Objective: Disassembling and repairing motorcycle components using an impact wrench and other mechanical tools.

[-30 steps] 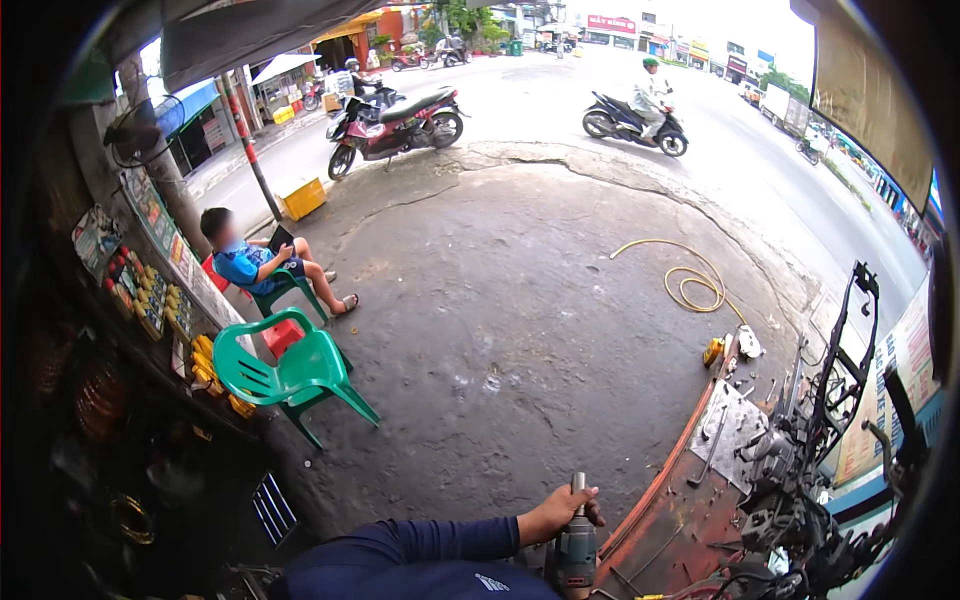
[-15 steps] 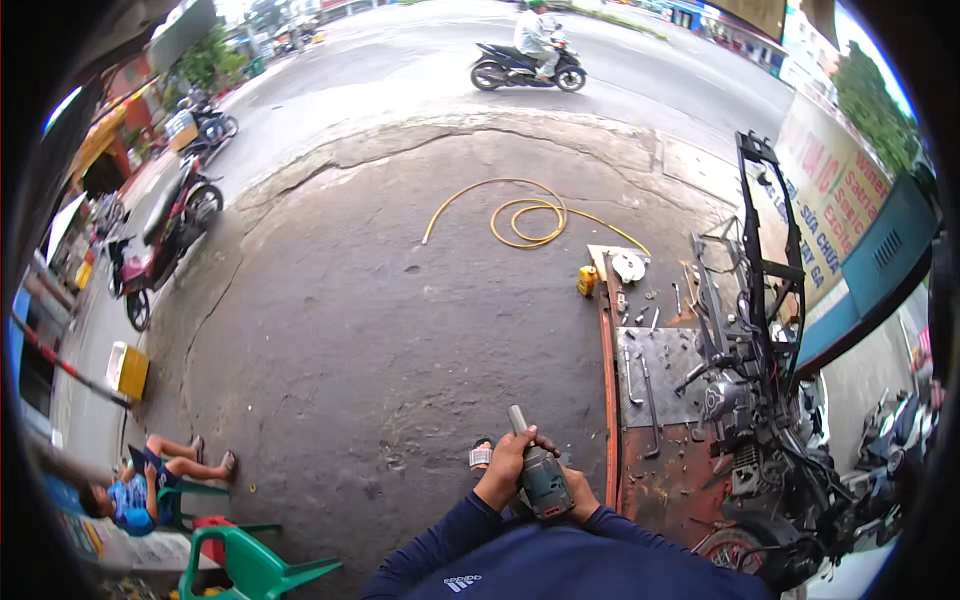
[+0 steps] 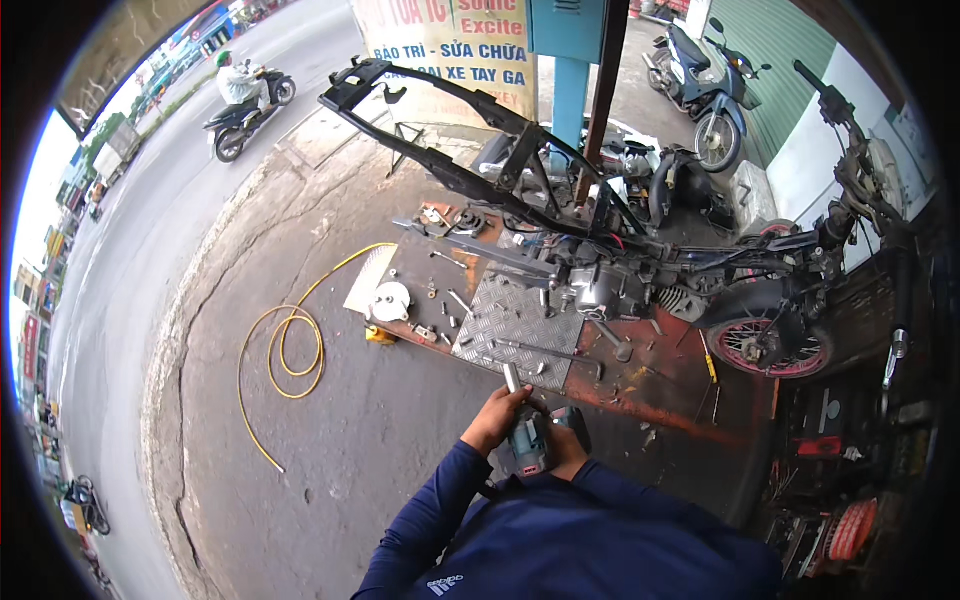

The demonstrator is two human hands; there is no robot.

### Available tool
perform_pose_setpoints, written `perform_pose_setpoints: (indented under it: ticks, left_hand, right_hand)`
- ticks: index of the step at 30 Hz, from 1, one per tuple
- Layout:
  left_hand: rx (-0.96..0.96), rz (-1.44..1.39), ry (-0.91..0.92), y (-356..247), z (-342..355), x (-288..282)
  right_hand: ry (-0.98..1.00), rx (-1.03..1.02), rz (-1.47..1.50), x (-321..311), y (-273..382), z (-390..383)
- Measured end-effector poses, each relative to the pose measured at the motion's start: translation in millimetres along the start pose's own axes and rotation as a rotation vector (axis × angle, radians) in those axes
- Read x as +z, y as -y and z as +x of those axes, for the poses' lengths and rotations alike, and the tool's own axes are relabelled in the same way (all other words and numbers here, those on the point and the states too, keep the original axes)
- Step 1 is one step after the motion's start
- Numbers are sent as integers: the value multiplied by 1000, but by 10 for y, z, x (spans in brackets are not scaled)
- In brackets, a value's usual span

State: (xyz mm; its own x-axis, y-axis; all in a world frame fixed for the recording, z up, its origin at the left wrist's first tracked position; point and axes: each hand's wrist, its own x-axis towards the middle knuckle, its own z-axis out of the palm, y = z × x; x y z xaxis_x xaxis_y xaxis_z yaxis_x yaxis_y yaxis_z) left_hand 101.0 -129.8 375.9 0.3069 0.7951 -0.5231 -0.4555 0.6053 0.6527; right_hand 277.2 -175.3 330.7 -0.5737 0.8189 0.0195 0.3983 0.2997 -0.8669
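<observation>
In front of my body I hold a grey-green cordless impact wrench with a long silver socket on its nose. My left hand is closed around the nose, close to the socket. My right hand is wrapped about the handle, its fingers partly hidden by the tool. Just beyond, a red work platform carries a metal tread plate, a long bar tool, a yellow-handled screwdriver, a white round part and several small loose parts.
A stripped motorcycle frame with its engine stands over the platform. A yellow hose lies coiled on the ground, near a yellow bottle. At right are tool racks. A parked blue motorbike stands behind; a rider passes on the road.
My view has swung right, bringing the platform and motorcycle frame to the middle. The seated person and green chair have left view. Both hands still hold the impact wrench.
</observation>
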Motion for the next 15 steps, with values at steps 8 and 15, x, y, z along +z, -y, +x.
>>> perform_pose_setpoints:
  ticks: [8,15]
  left_hand:
    - [-176,527,-124,-221,1583,-637]
    - [-241,543,-112,-234,2210,-959]
  right_hand:
    - [-378,198,-390,289,-935,801]
    - [-237,392,-375,155,-914,1255]
